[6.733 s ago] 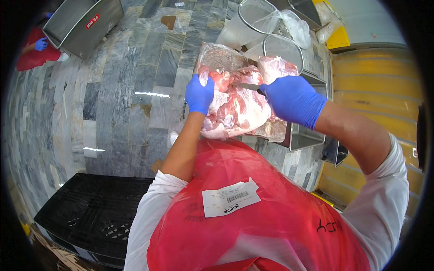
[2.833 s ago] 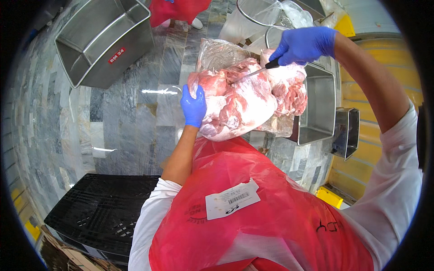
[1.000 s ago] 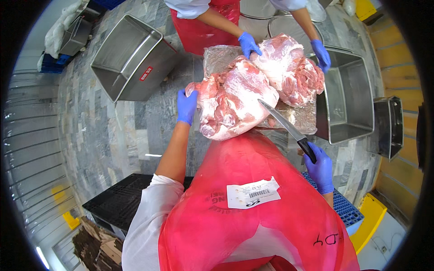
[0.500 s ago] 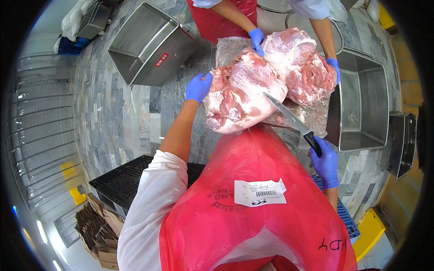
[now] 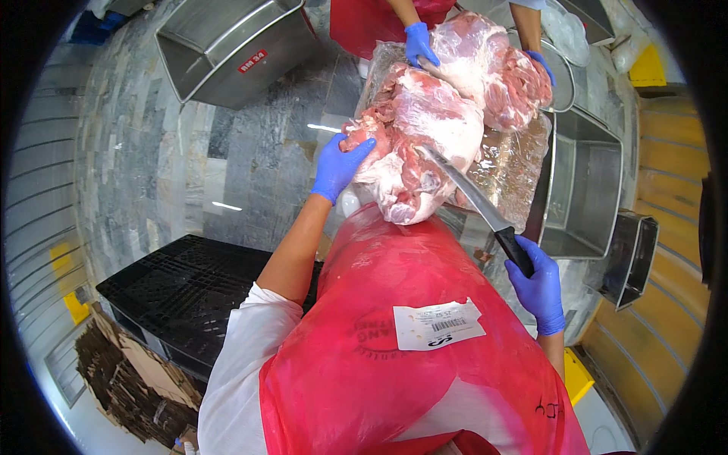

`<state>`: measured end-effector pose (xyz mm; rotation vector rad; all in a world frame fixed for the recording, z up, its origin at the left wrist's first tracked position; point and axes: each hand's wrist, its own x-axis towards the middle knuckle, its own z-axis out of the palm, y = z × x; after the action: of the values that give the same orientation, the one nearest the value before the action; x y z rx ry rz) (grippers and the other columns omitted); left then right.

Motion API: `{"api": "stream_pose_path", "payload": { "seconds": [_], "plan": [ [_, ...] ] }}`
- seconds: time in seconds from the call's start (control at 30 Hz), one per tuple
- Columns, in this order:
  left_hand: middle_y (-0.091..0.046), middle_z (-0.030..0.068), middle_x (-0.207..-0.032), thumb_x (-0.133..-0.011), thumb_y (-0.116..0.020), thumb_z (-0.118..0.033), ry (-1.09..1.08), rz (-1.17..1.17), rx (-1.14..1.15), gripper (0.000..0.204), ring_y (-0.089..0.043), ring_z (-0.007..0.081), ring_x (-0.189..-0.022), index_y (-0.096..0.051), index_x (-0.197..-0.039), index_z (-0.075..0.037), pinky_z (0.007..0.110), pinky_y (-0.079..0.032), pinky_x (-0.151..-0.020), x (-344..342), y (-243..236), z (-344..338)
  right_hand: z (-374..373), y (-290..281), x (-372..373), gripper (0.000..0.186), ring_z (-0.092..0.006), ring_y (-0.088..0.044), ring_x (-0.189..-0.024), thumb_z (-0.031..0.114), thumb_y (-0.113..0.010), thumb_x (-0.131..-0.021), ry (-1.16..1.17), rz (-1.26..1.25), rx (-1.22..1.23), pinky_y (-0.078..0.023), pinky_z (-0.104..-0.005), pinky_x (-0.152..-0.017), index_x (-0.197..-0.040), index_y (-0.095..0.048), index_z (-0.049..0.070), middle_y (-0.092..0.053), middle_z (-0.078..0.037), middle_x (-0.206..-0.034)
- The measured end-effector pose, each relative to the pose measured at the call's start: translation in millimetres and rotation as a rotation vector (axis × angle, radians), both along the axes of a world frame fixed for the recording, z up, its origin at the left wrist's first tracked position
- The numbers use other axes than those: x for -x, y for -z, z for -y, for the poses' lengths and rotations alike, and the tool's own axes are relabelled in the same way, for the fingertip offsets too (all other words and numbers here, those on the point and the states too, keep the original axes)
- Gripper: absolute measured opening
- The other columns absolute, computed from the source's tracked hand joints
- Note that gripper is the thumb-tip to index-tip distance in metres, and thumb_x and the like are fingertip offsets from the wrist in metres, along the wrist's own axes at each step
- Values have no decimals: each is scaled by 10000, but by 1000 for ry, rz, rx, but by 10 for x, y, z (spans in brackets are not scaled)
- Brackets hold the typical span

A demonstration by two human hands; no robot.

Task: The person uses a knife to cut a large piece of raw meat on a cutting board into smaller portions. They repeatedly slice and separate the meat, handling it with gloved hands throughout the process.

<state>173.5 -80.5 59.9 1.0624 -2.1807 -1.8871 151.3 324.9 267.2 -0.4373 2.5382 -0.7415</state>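
Observation:
My left hand [image 5: 341,171], in a blue glove, grips the edge of a large piece of pale pink raw meat [image 5: 428,114] near the middle of the view. My right hand [image 5: 535,280], also blue-gloved, holds a long knife [image 5: 481,201] by its black handle, the blade slanting up to the lower part of that meat. A second piece of meat [image 5: 516,91] lies behind, on the same plastic-covered surface [image 5: 516,182]. A co-worker's gloved hand [image 5: 419,45] touches it on the left; their other hand [image 5: 541,64] is on its right side.
Steel bins stand at upper left [image 5: 227,91] and right [image 5: 576,235], with a narrower bin [image 5: 626,262] farther right. A black pallet [image 5: 174,280] and stacked cardboard [image 5: 129,371] are at lower left. The co-worker's red apron [image 5: 356,23] shows at the top.
A co-worker has come in and taken hold of the rear piece. My right hand has come down with the knife to lower right. My piece of meat has turned since half a second ago.

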Motion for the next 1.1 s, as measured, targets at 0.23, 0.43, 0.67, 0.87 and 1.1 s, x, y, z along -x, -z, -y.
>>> {"api": "stream_pose_path", "payload": {
  "seconds": [0.23,0.43,0.67,0.87,1.1],
  "plan": [
    [-645,44,-923,-827,-908,-328,85,-92,-37,478,-567,117,-831,-611,-1021,-7,311,-529,-740,-123,339,-81,813,-593,-18,507,-396,-718,-854,155,-777,-895,-210,-161,-211,-579,-440,-755,-1384,-652,106,-722,-200,-1002],
    [-664,28,-943,-874,-864,-278,195,-84,-380,373,-604,109,-872,-642,-1010,-12,305,-545,-765,-154,40,-75,1479,-1119,194,442,-380,-671,-692,241,-711,-937,-506,-310,-593,-537,-495,-621,-1372,-661,178,-647,-160,-817],
    [-725,100,-1095,-917,-787,-219,332,-227,-532,465,-651,145,-952,-646,-1270,50,333,-565,-854,-236,288,10,2263,-1285,422,348,-389,-685,-702,233,-639,-979,-741,-265,-861,-531,-525,-608,-1304,-646,107,-678,-180,-807],
    [-729,108,-1105,-931,-764,-204,353,-292,-511,461,-655,154,-979,-645,-1282,70,346,-554,-907,-257,468,-33,2442,-1128,723,404,-401,-687,-693,238,-611,-995,-861,-195,-921,-539,-537,-620,-1375,-596,102,-679,-185,-763],
    [-725,112,-1050,-943,-734,-194,198,-305,-394,388,-637,152,-950,-660,-1233,53,341,-537,-885,-297,1094,-90,1435,-412,320,580,-422,-676,-676,241,-656,-985,-586,-173,-615,-540,-543,-620,-1539,-490,195,-666,-211,-771]
  ]
}}
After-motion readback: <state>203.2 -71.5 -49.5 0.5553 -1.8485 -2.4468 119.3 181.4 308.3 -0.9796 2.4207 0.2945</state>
